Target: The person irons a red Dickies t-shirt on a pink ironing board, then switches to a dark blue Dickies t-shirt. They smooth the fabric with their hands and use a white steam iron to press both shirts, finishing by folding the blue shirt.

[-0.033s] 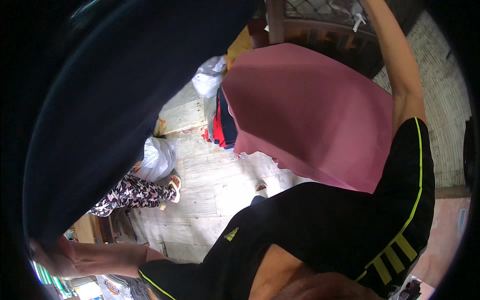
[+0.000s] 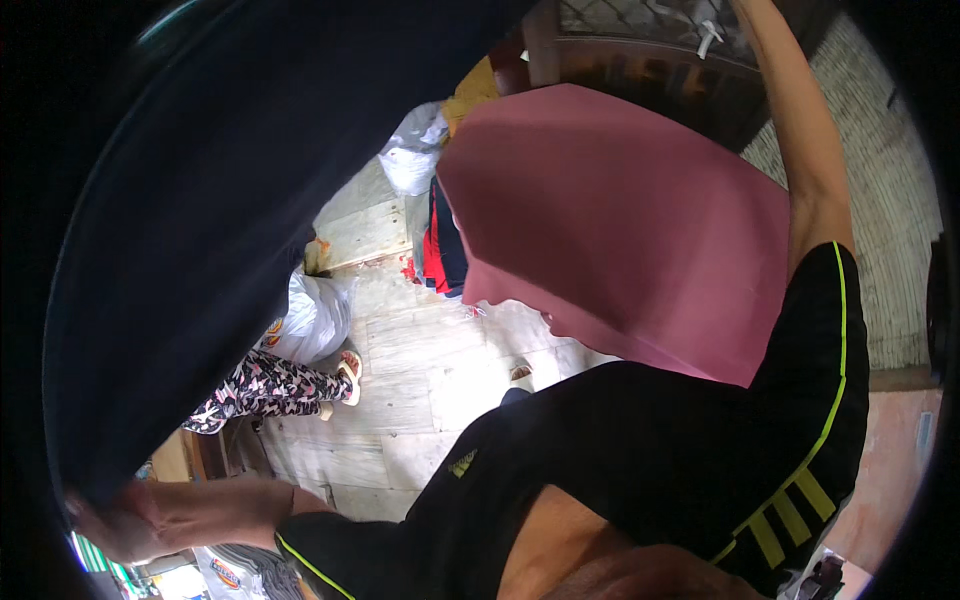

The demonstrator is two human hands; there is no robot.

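Dark cloth [image 2: 220,220] gripped by blurred left hand [image 2: 118,525]; cut off above grip; right hand out of view, grip unseen.

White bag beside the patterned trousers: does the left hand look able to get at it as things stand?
Probably not: the left hand seems taken up with gripping the dark cloth, which also covers part of the white bag in this view.

The left hand [image 2: 115,525] is looking blurred; the top edge is cutting off the right hand; dark cloth [image 2: 220,220] is partly hiding another person [image 2: 285,388].
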